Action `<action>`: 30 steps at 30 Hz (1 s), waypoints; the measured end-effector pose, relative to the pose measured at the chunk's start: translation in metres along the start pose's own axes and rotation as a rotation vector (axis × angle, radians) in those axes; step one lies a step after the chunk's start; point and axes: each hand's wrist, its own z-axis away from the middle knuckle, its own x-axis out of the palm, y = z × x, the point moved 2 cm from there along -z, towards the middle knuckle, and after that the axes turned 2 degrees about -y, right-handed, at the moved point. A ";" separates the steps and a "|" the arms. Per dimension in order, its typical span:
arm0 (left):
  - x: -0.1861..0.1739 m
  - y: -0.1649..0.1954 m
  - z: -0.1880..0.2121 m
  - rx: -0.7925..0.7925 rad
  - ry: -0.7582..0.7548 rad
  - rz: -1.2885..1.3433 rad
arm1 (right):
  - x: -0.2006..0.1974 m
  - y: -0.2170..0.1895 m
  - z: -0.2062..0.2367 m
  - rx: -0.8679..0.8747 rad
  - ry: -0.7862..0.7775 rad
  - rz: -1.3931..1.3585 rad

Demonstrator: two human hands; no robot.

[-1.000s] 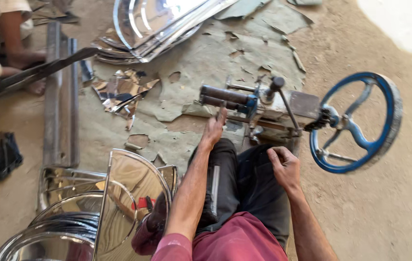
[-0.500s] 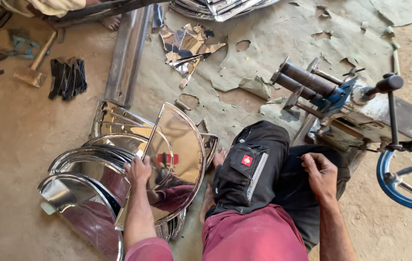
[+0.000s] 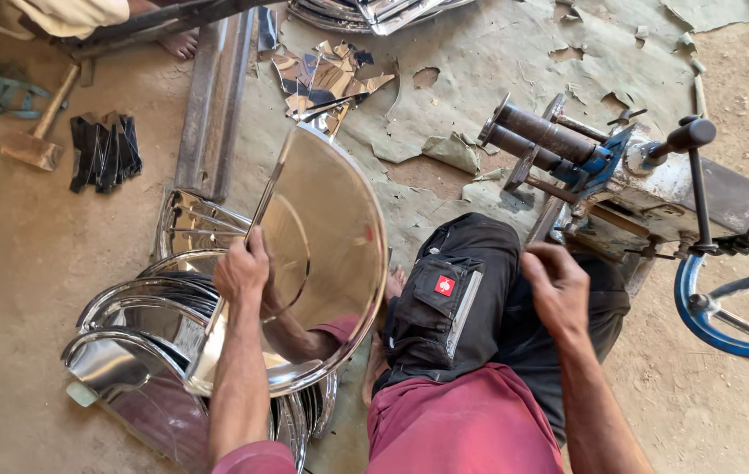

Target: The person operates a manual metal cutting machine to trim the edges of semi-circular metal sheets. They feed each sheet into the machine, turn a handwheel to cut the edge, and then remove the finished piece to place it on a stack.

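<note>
My left hand [image 3: 243, 272] grips the straight edge of a shiny half-round steel sheet [image 3: 331, 237] and holds it tilted up above a stack of similar steel pieces [image 3: 142, 351] on the ground at my left. My right hand [image 3: 559, 290] hovers over my right knee with fingers loosely curled and nothing in it, just in front of a hand-cranked roller machine [image 3: 620, 175]. The machine has two dark rollers [image 3: 537, 136] and a blue hand wheel [image 3: 726, 298] at the right.
A long steel channel [image 3: 216, 96] lies on the ground at the back. A hammer [image 3: 36, 132] and a bundle of black strips [image 3: 104, 151] lie at the left. Shiny metal scraps [image 3: 326, 75] sit on torn matting. Another person's foot [image 3: 177, 42] shows at the top left.
My left hand has lifted the half-round sheet higher off the stack and tilted it more upright. My right hand rose from my knee toward the machine. The view shifted slightly.
</note>
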 end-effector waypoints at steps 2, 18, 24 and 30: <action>-0.020 0.030 -0.017 0.148 -0.022 0.030 | 0.030 -0.020 -0.011 -0.015 -0.119 -0.079; -0.057 0.178 -0.027 0.673 0.025 0.268 | 0.112 0.026 -0.049 0.347 -0.247 -1.113; -0.111 0.057 0.038 0.372 0.468 0.234 | 0.116 0.027 -0.057 0.380 -0.172 -1.150; -0.015 0.050 0.109 -0.620 -0.173 1.900 | 0.135 0.019 -0.067 0.375 -0.134 -1.234</action>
